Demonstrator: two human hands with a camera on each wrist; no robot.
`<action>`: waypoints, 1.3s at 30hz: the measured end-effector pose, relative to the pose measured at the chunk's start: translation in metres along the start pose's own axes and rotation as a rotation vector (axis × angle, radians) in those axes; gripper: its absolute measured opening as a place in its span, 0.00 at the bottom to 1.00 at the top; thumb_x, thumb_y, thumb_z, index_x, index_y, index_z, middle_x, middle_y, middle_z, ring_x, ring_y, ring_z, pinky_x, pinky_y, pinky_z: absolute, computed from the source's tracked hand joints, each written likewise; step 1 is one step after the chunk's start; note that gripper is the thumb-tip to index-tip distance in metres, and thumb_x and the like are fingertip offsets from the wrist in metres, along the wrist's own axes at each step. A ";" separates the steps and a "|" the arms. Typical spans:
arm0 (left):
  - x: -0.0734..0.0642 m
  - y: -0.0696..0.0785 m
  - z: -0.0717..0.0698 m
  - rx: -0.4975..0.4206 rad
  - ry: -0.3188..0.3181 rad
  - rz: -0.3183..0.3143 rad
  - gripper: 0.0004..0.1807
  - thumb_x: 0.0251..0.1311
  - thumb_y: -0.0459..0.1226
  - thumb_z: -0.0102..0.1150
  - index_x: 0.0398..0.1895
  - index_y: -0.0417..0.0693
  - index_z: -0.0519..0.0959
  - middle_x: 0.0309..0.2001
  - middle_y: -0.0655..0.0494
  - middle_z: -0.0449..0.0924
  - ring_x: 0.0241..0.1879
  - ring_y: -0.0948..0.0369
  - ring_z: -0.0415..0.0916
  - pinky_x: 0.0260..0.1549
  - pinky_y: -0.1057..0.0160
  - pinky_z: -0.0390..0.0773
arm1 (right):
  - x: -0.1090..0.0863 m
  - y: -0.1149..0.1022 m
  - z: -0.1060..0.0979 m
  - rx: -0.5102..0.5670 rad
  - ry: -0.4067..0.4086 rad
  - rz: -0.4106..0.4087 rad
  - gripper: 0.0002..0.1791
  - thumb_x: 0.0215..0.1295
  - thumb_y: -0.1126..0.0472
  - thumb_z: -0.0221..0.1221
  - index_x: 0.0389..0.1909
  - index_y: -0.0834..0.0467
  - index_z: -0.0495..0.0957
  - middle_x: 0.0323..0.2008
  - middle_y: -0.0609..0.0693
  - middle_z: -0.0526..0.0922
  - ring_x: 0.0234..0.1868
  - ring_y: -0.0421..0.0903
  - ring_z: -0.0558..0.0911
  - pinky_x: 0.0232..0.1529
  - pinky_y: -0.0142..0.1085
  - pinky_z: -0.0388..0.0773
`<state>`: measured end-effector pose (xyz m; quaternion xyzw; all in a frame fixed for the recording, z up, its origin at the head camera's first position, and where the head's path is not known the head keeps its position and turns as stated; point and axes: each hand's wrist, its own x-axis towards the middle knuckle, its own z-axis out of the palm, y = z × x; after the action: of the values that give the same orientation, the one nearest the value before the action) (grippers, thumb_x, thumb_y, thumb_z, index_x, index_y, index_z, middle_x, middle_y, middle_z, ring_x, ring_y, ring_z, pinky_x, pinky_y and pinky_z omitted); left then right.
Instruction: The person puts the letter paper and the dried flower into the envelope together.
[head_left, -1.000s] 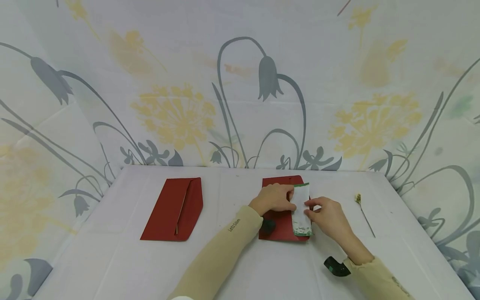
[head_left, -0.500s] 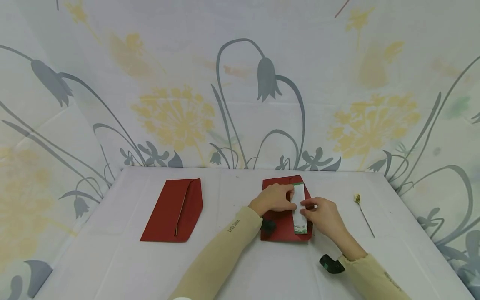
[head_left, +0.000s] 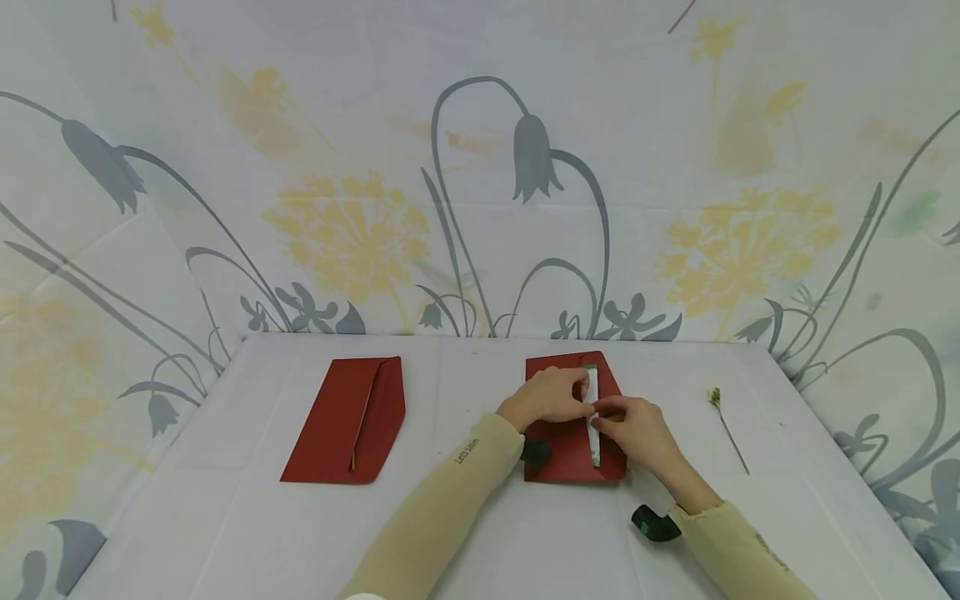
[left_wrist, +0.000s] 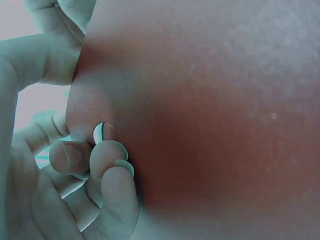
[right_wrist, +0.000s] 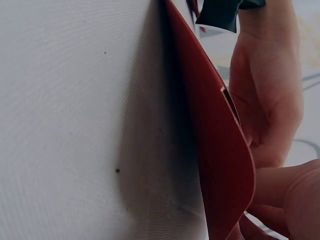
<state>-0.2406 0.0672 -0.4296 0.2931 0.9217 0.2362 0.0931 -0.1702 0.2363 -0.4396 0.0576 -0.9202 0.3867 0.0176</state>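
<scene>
A red envelope (head_left: 558, 454) lies on the table with its flap side to the right. Only a narrow strip of a white card (head_left: 595, 446) with green patterned ends shows at the envelope's opening; the rest is inside. My left hand (head_left: 551, 395) holds the envelope's pocket edge at the opening, its fingertips beside the card. From the right, my right hand (head_left: 637, 429) pinches the card's outer edge, fingertips close to the left ones. In the left wrist view the red paper (left_wrist: 200, 125) fills most of the frame and hides the card.
Another red envelope (head_left: 341, 425), with a thin brown line along its opening, lies at the left of the white table (head_left: 457, 517). A dried flower stem (head_left: 727, 429) with a yellowish head lies at the right. Dark devices (head_left: 655, 523) are worn at both wrists.
The card has slid left into the envelope, its visible part narrowing to a thin strip. My right hand has moved left with it. The left hand has stayed in place.
</scene>
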 end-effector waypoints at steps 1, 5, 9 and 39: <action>0.000 0.000 0.000 0.000 -0.002 -0.001 0.11 0.60 0.47 0.63 0.31 0.57 0.71 0.22 0.61 0.70 0.23 0.65 0.68 0.22 0.68 0.65 | 0.000 0.000 0.001 0.007 -0.004 0.000 0.13 0.61 0.65 0.65 0.45 0.66 0.83 0.35 0.55 0.87 0.37 0.49 0.86 0.36 0.37 0.79; 0.000 0.000 0.001 0.004 -0.009 -0.004 0.09 0.60 0.46 0.63 0.31 0.58 0.72 0.23 0.61 0.70 0.23 0.65 0.68 0.21 0.68 0.66 | 0.001 0.001 0.002 0.019 -0.015 -0.012 0.13 0.62 0.66 0.66 0.47 0.66 0.82 0.37 0.55 0.87 0.37 0.50 0.86 0.36 0.38 0.80; 0.000 0.000 0.001 0.001 -0.009 0.000 0.08 0.59 0.45 0.62 0.31 0.58 0.72 0.23 0.61 0.71 0.23 0.65 0.68 0.21 0.68 0.66 | 0.002 0.001 0.002 0.016 -0.011 -0.016 0.14 0.62 0.63 0.67 0.47 0.64 0.83 0.38 0.54 0.87 0.38 0.49 0.86 0.37 0.39 0.80; 0.000 0.000 0.003 -0.019 0.003 0.015 0.09 0.62 0.46 0.61 0.32 0.56 0.71 0.23 0.61 0.69 0.23 0.65 0.67 0.22 0.68 0.64 | -0.001 0.001 0.000 0.215 -0.037 0.039 0.13 0.64 0.67 0.63 0.48 0.65 0.76 0.46 0.60 0.84 0.46 0.53 0.86 0.42 0.37 0.81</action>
<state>-0.2398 0.0682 -0.4318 0.2986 0.9175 0.2459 0.0927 -0.1691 0.2370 -0.4408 0.0485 -0.8745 0.4824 -0.0134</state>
